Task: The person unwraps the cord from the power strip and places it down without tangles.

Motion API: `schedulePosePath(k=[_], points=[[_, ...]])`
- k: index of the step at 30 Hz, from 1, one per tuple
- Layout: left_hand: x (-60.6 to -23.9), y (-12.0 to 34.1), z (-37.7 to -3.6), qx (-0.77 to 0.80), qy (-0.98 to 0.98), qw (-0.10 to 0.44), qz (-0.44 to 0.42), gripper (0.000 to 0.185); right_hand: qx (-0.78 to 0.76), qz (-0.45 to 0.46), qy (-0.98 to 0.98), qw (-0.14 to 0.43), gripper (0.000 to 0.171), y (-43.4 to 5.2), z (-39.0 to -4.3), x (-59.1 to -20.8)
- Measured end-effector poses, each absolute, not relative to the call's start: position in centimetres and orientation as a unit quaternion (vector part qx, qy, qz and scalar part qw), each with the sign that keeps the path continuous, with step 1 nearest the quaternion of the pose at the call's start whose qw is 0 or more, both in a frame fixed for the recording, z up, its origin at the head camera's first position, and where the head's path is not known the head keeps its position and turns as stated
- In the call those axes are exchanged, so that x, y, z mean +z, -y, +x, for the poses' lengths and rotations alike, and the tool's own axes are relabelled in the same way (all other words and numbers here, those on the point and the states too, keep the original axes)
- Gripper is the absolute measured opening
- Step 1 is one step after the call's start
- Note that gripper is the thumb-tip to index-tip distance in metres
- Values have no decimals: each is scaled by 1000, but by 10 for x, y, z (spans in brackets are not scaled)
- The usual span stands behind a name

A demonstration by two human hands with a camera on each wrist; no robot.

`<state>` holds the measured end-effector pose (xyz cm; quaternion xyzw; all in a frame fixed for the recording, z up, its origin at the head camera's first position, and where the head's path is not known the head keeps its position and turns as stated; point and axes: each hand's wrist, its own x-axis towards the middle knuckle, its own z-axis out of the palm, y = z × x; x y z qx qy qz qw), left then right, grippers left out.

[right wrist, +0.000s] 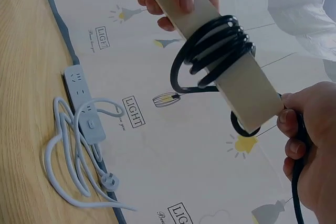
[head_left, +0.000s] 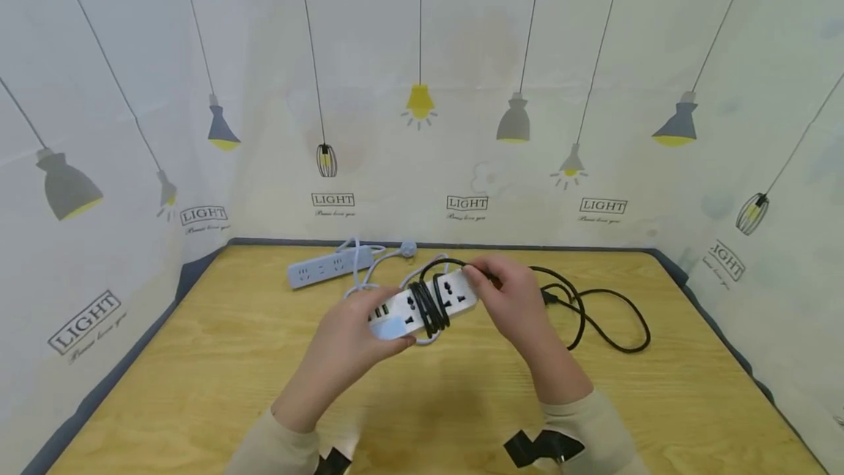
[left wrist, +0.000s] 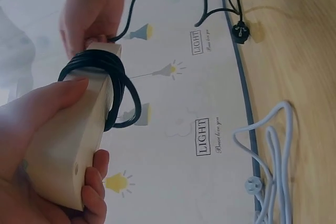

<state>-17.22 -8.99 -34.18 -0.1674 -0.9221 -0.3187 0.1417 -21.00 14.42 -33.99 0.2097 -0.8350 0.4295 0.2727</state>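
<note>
From the head view, the person holds a white power strip (head_left: pixel 425 306) above the wooden tabletop (head_left: pixel 217 358), its long axis running left to right between both hands. The left hand (head_left: pixel 356 336) clamps its near-left end, fingers curled under it. The right hand (head_left: pixel 511 299) sits at the far-right end, its grip pinched on the black cable (head_left: pixel 593 314), which is wound several turns around the strip's middle and trails loose to the right across the tabletop. A second, grey power strip (head_left: pixel 323 267) lies well apart at the back left.

From the left wrist, the thumb lies along the strip's back (left wrist: pixel 65 145) and the fingers (left wrist: pixel 94 187) curl round its end; the black coil (left wrist: pixel 113 85) sits just beyond them, towards the other hand.

From the right wrist, the right hand (right wrist: pixel 310 145) closes round the cable (right wrist: pixel 296 187) just at the strip's end (right wrist: pixel 247 85); the free cable runs away from the coil on this hand's side, so the right hand is nearer the slack.
</note>
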Motion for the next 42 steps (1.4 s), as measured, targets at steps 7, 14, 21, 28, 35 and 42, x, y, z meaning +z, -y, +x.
schedulePosePath(k=[7, 14, 21, 28, 35, 42], points=[[-333, 98, -168, -349, 914, 118, -172, 66, 411, 214, 845, 266, 7, -153, -215, -344], [-327, 100, -164, -353, 912, 115, -175, 66, 358, 215, 875, 243, 4, -156, -213, -351], [-323, 102, -165, -359, 912, 131, -152, 65, 298, 262, 886, 240, 5, -161, -210, -354], [-324, 104, -174, -341, 922, 134, -126, 60, 263, 353, 856, 273, 5, -169, -198, -358], [-331, 109, -180, -326, 926, 138, -130, 58, 264, 406, 817, 315, 13, -175, -191, -355], [-344, 113, -187, -305, 934, 136, -130, 60, 270, 437, 786, 344, 2, -181, -186, -342]])
